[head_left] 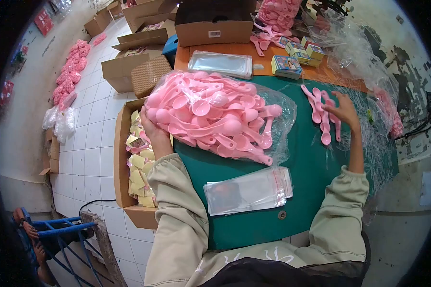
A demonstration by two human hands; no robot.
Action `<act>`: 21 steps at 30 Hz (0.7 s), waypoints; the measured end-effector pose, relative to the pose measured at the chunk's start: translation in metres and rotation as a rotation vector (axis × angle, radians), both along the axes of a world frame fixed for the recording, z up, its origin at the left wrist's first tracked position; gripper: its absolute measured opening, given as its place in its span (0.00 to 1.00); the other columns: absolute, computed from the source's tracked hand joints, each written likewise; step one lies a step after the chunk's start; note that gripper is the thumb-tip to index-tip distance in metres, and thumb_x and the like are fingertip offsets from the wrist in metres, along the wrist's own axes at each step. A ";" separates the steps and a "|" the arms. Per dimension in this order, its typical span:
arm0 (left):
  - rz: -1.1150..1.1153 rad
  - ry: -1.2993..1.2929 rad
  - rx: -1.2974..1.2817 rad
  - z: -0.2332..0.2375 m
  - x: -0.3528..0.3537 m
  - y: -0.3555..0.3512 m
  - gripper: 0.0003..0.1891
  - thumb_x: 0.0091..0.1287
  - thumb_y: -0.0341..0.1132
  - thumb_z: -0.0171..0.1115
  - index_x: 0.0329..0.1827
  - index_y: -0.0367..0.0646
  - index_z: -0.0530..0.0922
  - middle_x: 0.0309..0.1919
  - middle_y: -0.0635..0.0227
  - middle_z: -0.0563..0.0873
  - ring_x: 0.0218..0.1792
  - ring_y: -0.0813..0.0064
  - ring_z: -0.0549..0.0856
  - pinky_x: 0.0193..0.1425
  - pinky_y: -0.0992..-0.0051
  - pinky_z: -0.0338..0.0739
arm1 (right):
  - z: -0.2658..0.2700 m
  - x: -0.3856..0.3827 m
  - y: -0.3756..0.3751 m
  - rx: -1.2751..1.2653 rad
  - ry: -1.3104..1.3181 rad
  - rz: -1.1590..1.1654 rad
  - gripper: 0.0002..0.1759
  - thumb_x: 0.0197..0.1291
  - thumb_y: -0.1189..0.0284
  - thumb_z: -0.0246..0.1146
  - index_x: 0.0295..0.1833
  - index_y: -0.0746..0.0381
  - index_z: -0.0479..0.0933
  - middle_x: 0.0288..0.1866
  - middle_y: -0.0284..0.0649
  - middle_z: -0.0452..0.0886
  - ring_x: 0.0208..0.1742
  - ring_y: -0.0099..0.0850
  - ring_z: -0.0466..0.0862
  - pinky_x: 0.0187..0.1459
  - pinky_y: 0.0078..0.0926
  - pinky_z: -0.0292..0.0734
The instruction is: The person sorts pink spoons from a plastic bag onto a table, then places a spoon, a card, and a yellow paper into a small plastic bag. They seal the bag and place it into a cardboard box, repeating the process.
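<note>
My left hand [154,134] grips the left end of a clear plastic bag full of pink plastic measuring spoons [210,112]; its fingers are partly hidden by the bag. The bag lies across the green tabletop [254,227], its loose clear end pointing right. On the right, a few loose pink spoons [325,128] lie on the green surface. My right hand [345,112] is over their right side, thumb and fingers apart, with the thumb tip right at a spoon. Flat clear plastic sleeves [248,191] lie in a stack in front of the bag.
A carton [123,191] of yellow packets stands left of the table. Behind are another stack of clear sleeves [220,64], small card stacks [286,67], a brown box [214,34] and more pink spoons [277,16]. Crumpled clear plastic [368,62] covers the right edge.
</note>
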State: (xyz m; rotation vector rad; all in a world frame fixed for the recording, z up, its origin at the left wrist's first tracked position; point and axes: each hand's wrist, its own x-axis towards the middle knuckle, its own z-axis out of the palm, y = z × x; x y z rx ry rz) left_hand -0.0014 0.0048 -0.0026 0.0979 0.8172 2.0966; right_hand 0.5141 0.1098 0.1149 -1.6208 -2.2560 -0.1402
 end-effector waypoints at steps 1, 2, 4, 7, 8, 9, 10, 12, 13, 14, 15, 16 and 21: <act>-0.004 0.000 0.003 -0.003 -0.003 0.001 0.22 0.65 0.46 0.47 0.56 0.40 0.71 0.54 0.54 0.76 0.54 0.56 0.77 0.58 0.59 0.74 | -0.002 -0.015 -0.011 0.329 -0.185 0.024 0.21 0.48 0.58 0.67 0.36 0.68 0.78 0.33 0.41 0.80 0.36 0.27 0.78 0.38 0.23 0.71; -0.007 -0.001 0.003 -0.008 -0.007 0.003 0.22 0.65 0.45 0.47 0.56 0.40 0.71 0.54 0.54 0.76 0.54 0.56 0.77 0.58 0.59 0.74 | 0.006 -0.024 -0.021 -0.055 -0.086 0.099 0.23 0.48 0.61 0.68 0.44 0.66 0.77 0.46 0.45 0.78 0.45 0.34 0.78 0.44 0.28 0.72; 0.001 -0.007 -0.023 -0.006 -0.006 0.002 0.22 0.65 0.45 0.47 0.56 0.40 0.71 0.54 0.54 0.76 0.54 0.56 0.77 0.58 0.59 0.73 | 0.019 -0.072 -0.042 -0.777 0.146 0.432 0.23 0.49 0.67 0.67 0.52 0.63 0.74 0.54 0.44 0.74 0.51 0.39 0.75 0.48 0.33 0.71; 0.000 -0.009 -0.051 0.008 0.004 -0.001 0.22 0.65 0.46 0.47 0.54 0.41 0.72 0.52 0.56 0.77 0.52 0.59 0.78 0.55 0.60 0.75 | -0.010 -0.131 -0.072 -0.560 0.248 0.830 0.22 0.48 0.74 0.65 0.53 0.59 0.75 0.55 0.42 0.73 0.56 0.42 0.73 0.56 0.34 0.68; -0.018 -0.004 -0.029 0.004 0.001 0.000 0.21 0.65 0.47 0.47 0.53 0.41 0.73 0.50 0.59 0.78 0.49 0.61 0.79 0.52 0.62 0.77 | -0.017 -0.146 -0.074 -0.405 0.223 0.927 0.24 0.48 0.73 0.64 0.55 0.59 0.73 0.59 0.44 0.70 0.55 0.43 0.72 0.55 0.35 0.68; -0.034 0.001 -0.008 -0.001 -0.001 -0.001 0.20 0.65 0.48 0.47 0.51 0.42 0.73 0.47 0.61 0.79 0.46 0.63 0.81 0.48 0.63 0.79 | -0.020 -0.154 -0.076 -0.348 0.172 0.923 0.25 0.47 0.71 0.64 0.55 0.59 0.73 0.59 0.44 0.70 0.57 0.43 0.71 0.56 0.37 0.67; -0.037 0.000 0.004 -0.006 -0.004 -0.001 0.20 0.65 0.48 0.47 0.51 0.42 0.73 0.47 0.61 0.79 0.47 0.63 0.81 0.48 0.63 0.79 | -0.021 -0.160 -0.078 -0.290 0.121 0.919 0.25 0.47 0.69 0.64 0.54 0.58 0.73 0.59 0.44 0.69 0.58 0.44 0.70 0.58 0.38 0.65; -0.044 -0.005 0.035 -0.007 -0.004 0.001 0.21 0.65 0.48 0.47 0.51 0.42 0.73 0.48 0.61 0.79 0.47 0.63 0.81 0.48 0.63 0.79 | -0.022 -0.167 -0.078 -0.194 -0.005 0.909 0.26 0.45 0.66 0.65 0.53 0.58 0.73 0.59 0.45 0.69 0.60 0.44 0.68 0.60 0.41 0.63; -0.046 -0.014 0.030 -0.005 -0.003 0.001 0.21 0.65 0.48 0.47 0.52 0.42 0.73 0.48 0.61 0.79 0.47 0.62 0.80 0.49 0.63 0.79 | -0.022 -0.168 -0.080 -0.158 -0.079 0.902 0.26 0.44 0.64 0.65 0.52 0.58 0.73 0.59 0.45 0.68 0.61 0.45 0.67 0.60 0.43 0.62; -0.050 -0.024 0.024 -0.003 -0.002 0.000 0.21 0.65 0.48 0.47 0.52 0.42 0.73 0.49 0.60 0.79 0.48 0.62 0.80 0.49 0.63 0.79 | -0.024 -0.168 -0.081 -0.123 -0.152 0.891 0.26 0.44 0.62 0.65 0.51 0.58 0.73 0.58 0.46 0.68 0.62 0.46 0.66 0.61 0.44 0.61; -0.054 -0.033 0.017 0.000 0.000 -0.001 0.21 0.66 0.48 0.46 0.52 0.42 0.73 0.49 0.60 0.79 0.48 0.62 0.80 0.50 0.63 0.78 | -0.026 -0.168 -0.081 -0.093 -0.148 0.909 0.24 0.44 0.63 0.64 0.50 0.59 0.73 0.58 0.45 0.69 0.61 0.46 0.66 0.60 0.44 0.62; -0.058 -0.027 0.023 -0.001 0.000 0.001 0.21 0.66 0.48 0.46 0.53 0.42 0.72 0.50 0.60 0.79 0.48 0.62 0.80 0.50 0.63 0.78 | -0.029 -0.167 -0.080 -0.062 -0.143 0.929 0.23 0.45 0.63 0.64 0.49 0.59 0.73 0.57 0.45 0.69 0.61 0.46 0.67 0.59 0.44 0.62; -0.074 0.001 0.056 -0.009 -0.008 0.003 0.22 0.65 0.48 0.46 0.54 0.42 0.72 0.50 0.60 0.78 0.49 0.61 0.80 0.53 0.63 0.77 | -0.034 -0.164 -0.080 -0.245 -0.286 0.857 0.22 0.47 0.64 0.62 0.49 0.61 0.72 0.56 0.45 0.70 0.61 0.44 0.68 0.58 0.44 0.64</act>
